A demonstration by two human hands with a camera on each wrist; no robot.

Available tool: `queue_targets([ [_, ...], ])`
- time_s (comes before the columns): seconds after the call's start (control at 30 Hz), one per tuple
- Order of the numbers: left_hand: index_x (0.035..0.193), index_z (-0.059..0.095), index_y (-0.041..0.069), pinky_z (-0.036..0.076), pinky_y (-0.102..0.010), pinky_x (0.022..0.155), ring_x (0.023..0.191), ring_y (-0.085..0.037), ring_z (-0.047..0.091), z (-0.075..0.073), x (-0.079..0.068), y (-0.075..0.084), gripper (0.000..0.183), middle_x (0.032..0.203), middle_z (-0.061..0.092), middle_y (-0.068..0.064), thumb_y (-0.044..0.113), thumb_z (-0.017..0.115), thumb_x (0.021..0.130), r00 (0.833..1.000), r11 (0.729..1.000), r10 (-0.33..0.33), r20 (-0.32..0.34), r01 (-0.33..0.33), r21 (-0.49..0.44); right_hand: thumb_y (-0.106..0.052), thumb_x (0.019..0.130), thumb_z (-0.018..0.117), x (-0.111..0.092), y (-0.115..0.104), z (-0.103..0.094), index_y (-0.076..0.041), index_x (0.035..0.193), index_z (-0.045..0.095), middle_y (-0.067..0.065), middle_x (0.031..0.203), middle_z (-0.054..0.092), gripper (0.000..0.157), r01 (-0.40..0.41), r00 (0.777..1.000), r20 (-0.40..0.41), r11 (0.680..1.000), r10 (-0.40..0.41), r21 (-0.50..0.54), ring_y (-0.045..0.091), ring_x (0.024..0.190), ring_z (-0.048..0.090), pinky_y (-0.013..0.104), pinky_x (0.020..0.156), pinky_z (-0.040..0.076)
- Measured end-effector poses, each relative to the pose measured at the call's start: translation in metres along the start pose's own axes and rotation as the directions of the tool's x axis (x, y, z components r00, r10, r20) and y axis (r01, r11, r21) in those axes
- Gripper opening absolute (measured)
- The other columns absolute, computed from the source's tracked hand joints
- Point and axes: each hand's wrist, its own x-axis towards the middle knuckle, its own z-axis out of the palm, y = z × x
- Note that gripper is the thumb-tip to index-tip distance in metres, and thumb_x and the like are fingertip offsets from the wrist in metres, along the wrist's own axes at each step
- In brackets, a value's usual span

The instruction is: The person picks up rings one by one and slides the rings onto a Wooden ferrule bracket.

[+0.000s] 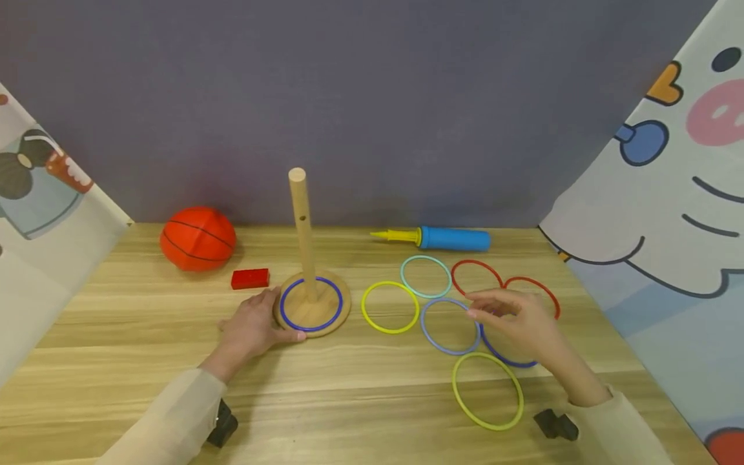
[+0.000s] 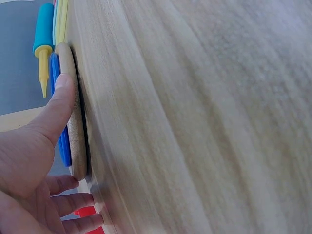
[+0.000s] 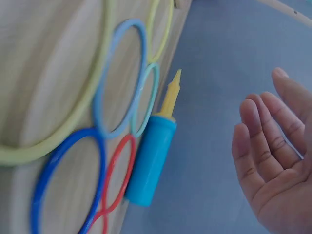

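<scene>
My left hand (image 1: 250,326) grips the round base of a wooden peg stand (image 1: 303,226) from its left side. Its thumb (image 2: 62,97) lies along the base's rim, with the fingers around the far side. A dark blue ring (image 1: 283,310) lies flat on the base around the upright peg. To the right, my right hand (image 1: 520,320) hovers over the loose rings with bent, relaxed fingers and nothing in them. Below and beside it lie another dark blue ring (image 2: 61,9) partly hidden by the hand, a light blue ring (image 1: 426,332) and two red rings (image 1: 476,262).
Yellow (image 1: 391,283), mint (image 1: 425,258) and yellow-green (image 1: 488,425) rings lie nearby on the wooden table (image 1: 349,413). A blue-and-yellow hand pump (image 1: 456,239) lies along the back. Behind the left hand are a red ball (image 1: 197,239) and a red block (image 1: 250,279).
</scene>
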Motion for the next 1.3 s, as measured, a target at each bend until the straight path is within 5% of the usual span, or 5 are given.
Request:
queue_targets([
  [0.23, 0.153, 0.038, -0.003, 0.020, -0.094, 0.085, 0.136, -0.055, 0.039, 0.002, 0.000, -0.002, 0.112, 0.151, 0.043, -0.032, 0.052, 0.090, 0.070, 1.000, 1.000, 0.023, -0.010, -0.024, -0.016, -0.014, 0.088, 0.080, -0.033, 0.012, -0.010, -0.013, 0.112, 0.078, -0.007, 0.093, 0.077, 0.024, -0.105, 0.994, -0.039, 0.993, 0.103, -0.052, 0.003, 0.076, 0.066, 0.024, 0.066, 0.056],
  [0.6, 0.152, 0.037, -0.003, 0.017, -0.094, 0.084, 0.138, -0.054, 0.037, 0.000, 0.000, -0.004, 0.114, 0.152, 0.040, -0.032, 0.054, 0.090, 0.069, 1.000, 1.000, 0.008, 0.016, -0.008, -0.017, -0.004, 0.083, 0.082, -0.064, 0.038, -0.007, -0.001, 0.108, 0.077, 0.000, 0.088, 0.078, 0.025, -0.154, 0.987, -0.057, 0.987, 0.152, -0.035, -0.001, 0.074, 0.067, 0.021, 0.062, 0.056],
  [0.87, 0.151, 0.039, -0.003, 0.017, -0.094, 0.084, 0.137, -0.054, 0.038, 0.000, 0.000, -0.002, 0.111, 0.151, 0.042, -0.032, 0.052, 0.091, 0.069, 1.000, 0.999, 0.019, 0.004, -0.019, -0.026, -0.018, 0.086, 0.083, -0.073, 0.043, -0.006, -0.004, 0.111, 0.076, -0.002, 0.088, 0.077, 0.030, -0.272, 0.959, 0.044, 0.955, 0.279, -0.121, 0.004, 0.075, 0.067, 0.025, 0.066, 0.056],
  [1.07, 0.149, 0.040, -0.006, 0.025, -0.090, 0.090, 0.134, -0.055, 0.041, 0.000, 0.000, -0.001, 0.112, 0.148, 0.044, -0.033, 0.052, 0.092, 0.068, 0.999, 0.999, 0.044, -0.012, -0.044, -0.015, -0.030, 0.086, 0.083, -0.074, 0.046, -0.003, -0.014, 0.099, 0.078, -0.010, 0.084, 0.073, 0.021, -0.319, 0.921, 0.176, 0.933, 0.347, -0.168, 0.007, 0.075, 0.066, 0.026, 0.067, 0.054],
  [1.3, 0.150, 0.039, -0.006, 0.022, -0.092, 0.089, 0.135, -0.055, 0.040, 0.000, 0.000, 0.000, 0.113, 0.149, 0.043, -0.033, 0.052, 0.091, 0.069, 0.999, 0.999, 0.039, -0.014, -0.039, -0.015, -0.029, 0.085, 0.083, -0.075, 0.047, 0.003, -0.015, 0.094, 0.077, -0.013, 0.078, 0.068, 0.018, -0.293, 0.926, 0.198, 0.943, 0.320, -0.157, 0.003, 0.071, 0.063, 0.025, 0.065, 0.053],
])
